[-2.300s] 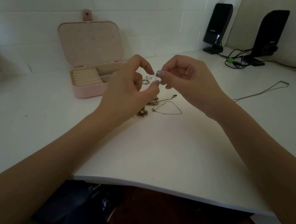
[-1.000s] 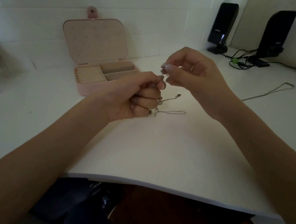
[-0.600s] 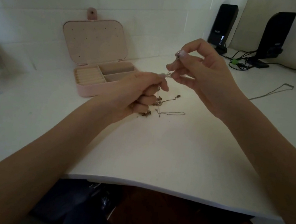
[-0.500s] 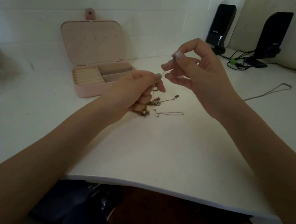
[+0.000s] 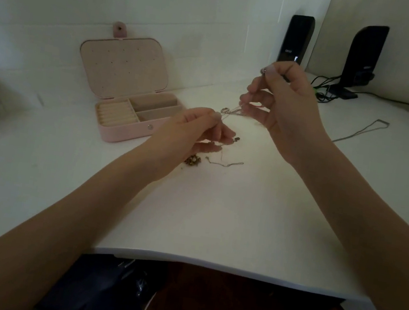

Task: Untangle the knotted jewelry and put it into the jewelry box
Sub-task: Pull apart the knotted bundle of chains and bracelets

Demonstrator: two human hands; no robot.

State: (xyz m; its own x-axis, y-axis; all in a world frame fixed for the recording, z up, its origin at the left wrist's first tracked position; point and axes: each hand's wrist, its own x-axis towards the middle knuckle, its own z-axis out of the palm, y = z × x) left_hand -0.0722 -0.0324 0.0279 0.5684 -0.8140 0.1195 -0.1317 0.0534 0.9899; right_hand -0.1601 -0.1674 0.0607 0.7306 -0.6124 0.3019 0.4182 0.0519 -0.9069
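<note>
Mid-frame, the left hand (image 5: 196, 132) and right hand (image 5: 282, 108) pinch a thin chain (image 5: 231, 112) (taut between them); the open pink jewelry box (image 5: 127, 95) sits upper left.

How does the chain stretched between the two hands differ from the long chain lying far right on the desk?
The held chain is off the desk, pinched by the left hand and right hand; the long chain lies flat, untouched. The held chain is bunched into several close strands with a small ring on it; the long chain lies in one open, narrow loop. Both are thin and silvery.
</note>
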